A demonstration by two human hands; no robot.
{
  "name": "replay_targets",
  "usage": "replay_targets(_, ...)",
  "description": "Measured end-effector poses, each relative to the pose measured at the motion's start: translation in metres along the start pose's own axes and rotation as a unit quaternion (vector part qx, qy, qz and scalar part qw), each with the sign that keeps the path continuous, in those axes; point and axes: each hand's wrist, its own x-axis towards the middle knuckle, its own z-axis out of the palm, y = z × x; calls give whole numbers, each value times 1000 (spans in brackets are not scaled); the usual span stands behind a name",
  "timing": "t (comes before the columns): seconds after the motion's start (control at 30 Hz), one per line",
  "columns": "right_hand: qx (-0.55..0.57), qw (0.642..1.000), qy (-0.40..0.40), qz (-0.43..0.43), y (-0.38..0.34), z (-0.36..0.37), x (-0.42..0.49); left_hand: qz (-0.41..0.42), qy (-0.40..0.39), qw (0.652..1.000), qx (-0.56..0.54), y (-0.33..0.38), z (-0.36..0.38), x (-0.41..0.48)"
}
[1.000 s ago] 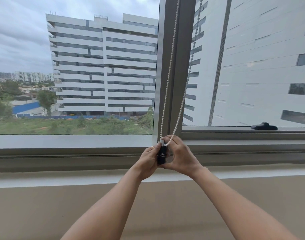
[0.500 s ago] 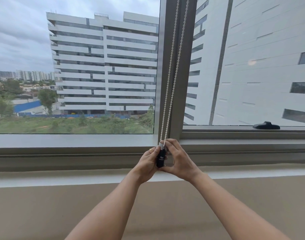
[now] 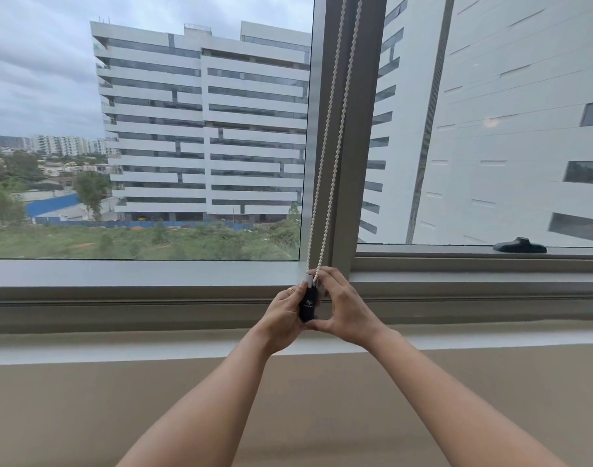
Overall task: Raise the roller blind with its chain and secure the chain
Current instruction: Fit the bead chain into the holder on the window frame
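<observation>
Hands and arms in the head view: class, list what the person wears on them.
Both forearms are bare, with no sleeves, watch or bracelet in view. The left hand wears a slim gold-coloured ring on one finger. No ring shows on the right hand.

The left forearm [image 3: 201, 399] and the right forearm [image 3: 450, 399] are bare as far as they show. A thin gold ring [image 3: 290, 290] circles one of the left hand's [image 3: 281, 315] fingers, near its base.

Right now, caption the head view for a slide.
Left hand and right hand hold the black tensioner; bead chain runs up the mullion.
</observation>
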Motion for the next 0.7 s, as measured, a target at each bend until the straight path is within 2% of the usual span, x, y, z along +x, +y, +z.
replay_targets(0.4, -101, 994, 12, -27, -7, 3, 5, 10, -6, 1000, -24, 2, -7, 0)
replay_targets(0.5, -115, 993, 14, -35, -9, 1, 9, 4, -35, 999, -35, 5, -10, -1)
replay_targets(0.6, -124, 992, 14, -35, -9, -1, 9, 1, -76, 997, -1, 8, -12, -3)
replay_targets(0.7, -125, 991, 29, -32, -10, 0, 7, 15, -68, 996, 51, 9, -13, -3)
